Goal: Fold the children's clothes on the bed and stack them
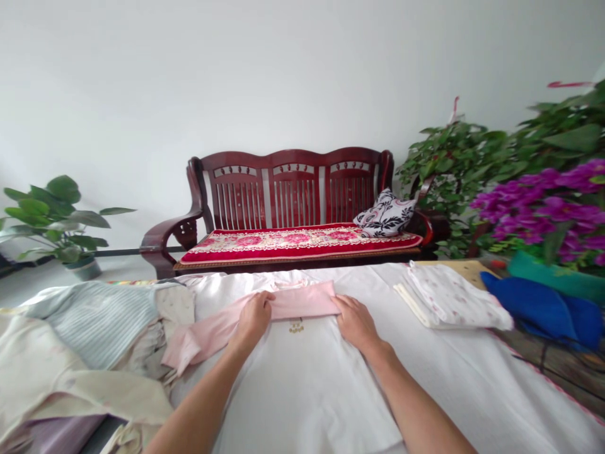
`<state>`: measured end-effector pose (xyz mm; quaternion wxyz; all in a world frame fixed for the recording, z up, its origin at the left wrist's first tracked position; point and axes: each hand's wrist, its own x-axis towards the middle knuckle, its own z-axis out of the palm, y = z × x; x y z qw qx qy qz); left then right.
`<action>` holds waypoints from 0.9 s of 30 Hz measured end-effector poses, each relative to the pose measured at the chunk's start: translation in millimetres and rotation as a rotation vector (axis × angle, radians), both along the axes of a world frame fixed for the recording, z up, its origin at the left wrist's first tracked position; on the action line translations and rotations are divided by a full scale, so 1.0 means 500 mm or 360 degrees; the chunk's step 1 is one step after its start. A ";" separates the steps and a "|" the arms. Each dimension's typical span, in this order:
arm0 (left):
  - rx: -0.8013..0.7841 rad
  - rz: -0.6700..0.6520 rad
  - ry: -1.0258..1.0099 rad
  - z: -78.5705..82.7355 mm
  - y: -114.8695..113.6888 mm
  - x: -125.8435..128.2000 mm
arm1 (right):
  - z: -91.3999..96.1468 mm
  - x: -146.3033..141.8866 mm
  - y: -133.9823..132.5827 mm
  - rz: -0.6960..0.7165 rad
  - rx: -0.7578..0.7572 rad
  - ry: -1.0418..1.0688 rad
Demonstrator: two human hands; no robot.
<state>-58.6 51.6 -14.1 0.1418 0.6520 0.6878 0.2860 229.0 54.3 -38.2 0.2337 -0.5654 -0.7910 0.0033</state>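
A small white shirt (pixel 302 378) with pink sleeves lies flat on a white cloth. One pink sleeve (pixel 302 301) lies straight across the chest, just above a small gold print. My left hand (pixel 256 317) is closed on pink fabric at the left shoulder, its fingers curled down. Past it, the other sleeve (pixel 203 337) stretches out to the left. At the right shoulder, my right hand (pixel 355 320) pinches the edge of the pink sleeve, fingertips partly hidden by the fabric.
Loose clothes (pixel 94 321) are heaped on the left. Folded garments (pixel 454 296) sit at the right, beside a blue cloth (pixel 543 309) and purple flowers (pixel 548 208). Behind the white cloth (pixel 439 366) stands a wooden bench (pixel 293 189) with a patterned cushion (pixel 385 214).
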 end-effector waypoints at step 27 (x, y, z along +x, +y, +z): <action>-0.0014 -0.0341 0.0694 0.039 -0.110 -0.069 | 0.025 -0.017 0.084 -0.0169 -0.0176 -0.0104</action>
